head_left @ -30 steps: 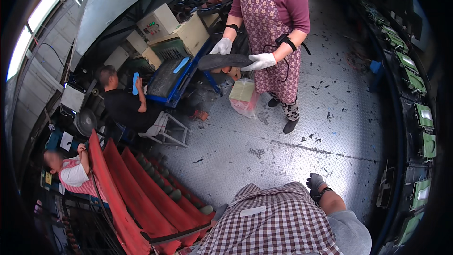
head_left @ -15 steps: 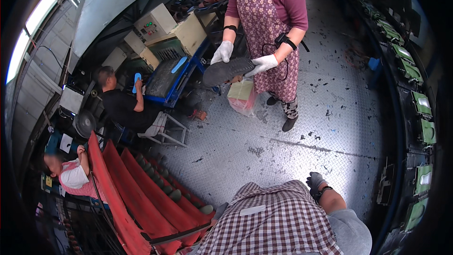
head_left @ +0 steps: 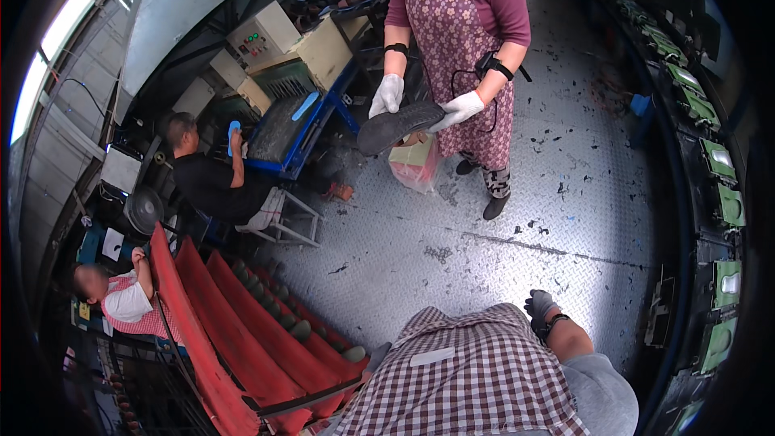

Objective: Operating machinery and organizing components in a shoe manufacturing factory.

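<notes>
Tipped over compared with a second earlier, the dark sole-shaped piece (head_left: pixel 400 125) showed more of its broad face, held beyond the red rack (head_left: pixel 230 331) and to its right by a co-worker's gloves (head_left: pixel 458 110). One glove clasped an end; the other sat at the upper edge, its fingers close together. It looked like rubber, probably fairly light, springy and not fragile, with dry-looking surfaces that would sit best gripped at both ends.

Nearest the wearer, a grey-green oval piece (head_left: pixel 353 354) lay at the red rack's near right corner. It seemed firm, small and perhaps slick, so its rounded rim would likely be the surest place to pinch.

Just beside that corner, the wearer's left hand (head_left: pixel 379 357) showed only as a grey patch by the checked apron (head_left: pixel 472 371); whether its fingers were spread or pinching anything, I could not tell. Well to the right of the rack, the wearer's right hand (head_left: pixel 540 305), in a grey glove, hung with fingers loosely curled and slightly parted, nothing visible between them.
</notes>
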{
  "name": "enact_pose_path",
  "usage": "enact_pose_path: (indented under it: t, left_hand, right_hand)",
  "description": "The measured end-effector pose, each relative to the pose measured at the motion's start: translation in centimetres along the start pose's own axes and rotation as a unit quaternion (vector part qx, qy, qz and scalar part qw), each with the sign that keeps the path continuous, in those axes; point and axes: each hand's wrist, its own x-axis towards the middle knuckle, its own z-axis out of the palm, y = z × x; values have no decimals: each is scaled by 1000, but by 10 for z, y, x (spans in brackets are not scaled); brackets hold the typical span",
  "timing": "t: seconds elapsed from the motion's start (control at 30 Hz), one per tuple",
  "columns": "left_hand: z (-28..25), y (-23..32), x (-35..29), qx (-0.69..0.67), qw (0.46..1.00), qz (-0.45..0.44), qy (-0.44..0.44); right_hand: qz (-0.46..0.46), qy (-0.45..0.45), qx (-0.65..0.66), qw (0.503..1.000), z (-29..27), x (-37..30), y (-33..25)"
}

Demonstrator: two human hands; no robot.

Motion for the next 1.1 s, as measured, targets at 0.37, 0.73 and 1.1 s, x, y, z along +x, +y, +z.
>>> enact_pose_path:
  t: [0.37,0.73,1.1]
  left_hand:
    - [4,-19,-7,46,998,-27,-21]
    - [3,-17,-5,58,998,-30,-27]
    - [-1,-8,-11,98,993,-61,-38]
  right_hand:
    - [8,41,11,999,10,-1,7]
    - [12,32,18,999,14,-2,-4]
    - [19,41,-63,997,39,-42,-1]
